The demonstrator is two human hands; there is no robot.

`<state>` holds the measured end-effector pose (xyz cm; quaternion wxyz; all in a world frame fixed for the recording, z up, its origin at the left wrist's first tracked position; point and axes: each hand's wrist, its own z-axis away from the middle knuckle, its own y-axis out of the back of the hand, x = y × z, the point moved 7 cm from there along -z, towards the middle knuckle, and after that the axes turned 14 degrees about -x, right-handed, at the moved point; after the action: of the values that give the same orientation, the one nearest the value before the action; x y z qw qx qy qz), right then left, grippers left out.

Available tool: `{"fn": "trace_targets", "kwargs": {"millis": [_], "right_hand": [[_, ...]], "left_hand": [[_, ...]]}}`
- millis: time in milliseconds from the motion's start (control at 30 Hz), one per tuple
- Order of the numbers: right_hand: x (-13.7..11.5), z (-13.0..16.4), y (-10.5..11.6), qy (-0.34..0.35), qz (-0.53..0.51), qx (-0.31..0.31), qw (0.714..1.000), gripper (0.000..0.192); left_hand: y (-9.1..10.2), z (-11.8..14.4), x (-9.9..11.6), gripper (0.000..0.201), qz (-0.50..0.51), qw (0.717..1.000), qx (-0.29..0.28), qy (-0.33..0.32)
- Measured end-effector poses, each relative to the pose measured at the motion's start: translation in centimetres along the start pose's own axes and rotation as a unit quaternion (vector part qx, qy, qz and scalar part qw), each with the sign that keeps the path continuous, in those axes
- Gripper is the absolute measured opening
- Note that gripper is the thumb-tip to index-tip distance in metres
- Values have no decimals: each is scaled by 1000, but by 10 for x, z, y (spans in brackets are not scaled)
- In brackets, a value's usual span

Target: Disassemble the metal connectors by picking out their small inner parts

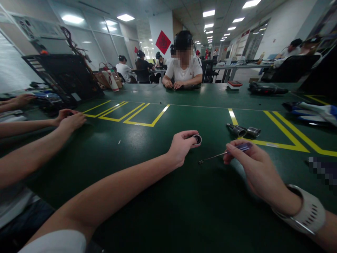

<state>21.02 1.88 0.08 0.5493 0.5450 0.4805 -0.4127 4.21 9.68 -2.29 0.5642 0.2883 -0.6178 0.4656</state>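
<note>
My left hand [181,146] is closed around a small round metal cup-like part [197,139], its open end facing right and showing dark pieces inside. In my right hand [249,161] is a thin screwdriver [238,147] with a purple handle, its shaft pointing left and down. Close to the tip lie a couple of tiny dark rings [200,162] on the green table [158,196]; whether the tip touches them I cannot tell. Just beyond my right hand rest two metal cylindrical parts [243,130], side by side.
Yellow tape [139,123] marks rectangles on the table. A co-worker's hands [70,118] are at the left, and a person [183,66] sits opposite. A dark tool [267,88], a red-and-white box [234,84] and blue-and-white items [313,110] lie toward the right. A black rack [65,80] stands back left.
</note>
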Motion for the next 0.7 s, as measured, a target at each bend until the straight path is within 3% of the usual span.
{"fn": "trace_targets", "kwargs": {"millis": [167,300,367,533,600,700], "right_hand": [[-8,1,-4,-2,69,-11,998,29],[-23,2,-8,29,184,-34,982,23],[-37,7,-13,91,270,-44,957,21],[-59,27,-35,268,425,-71,862,11],[-57,32,-41,295,441,-79,844,8],[-53,34,-39,316,436,-72,840,6]], "left_hand": [[-2,1,2,21,10,1000,4,-1],[-2,2,2,25,6,1000,-1,0],[-1,2,3,28,7,1000,-5,-9],[-2,1,3,22,3,1000,-18,-25],[-1,1,3,19,3,1000,-11,-26],[0,0,2,21,1,1000,-13,-26]]}}
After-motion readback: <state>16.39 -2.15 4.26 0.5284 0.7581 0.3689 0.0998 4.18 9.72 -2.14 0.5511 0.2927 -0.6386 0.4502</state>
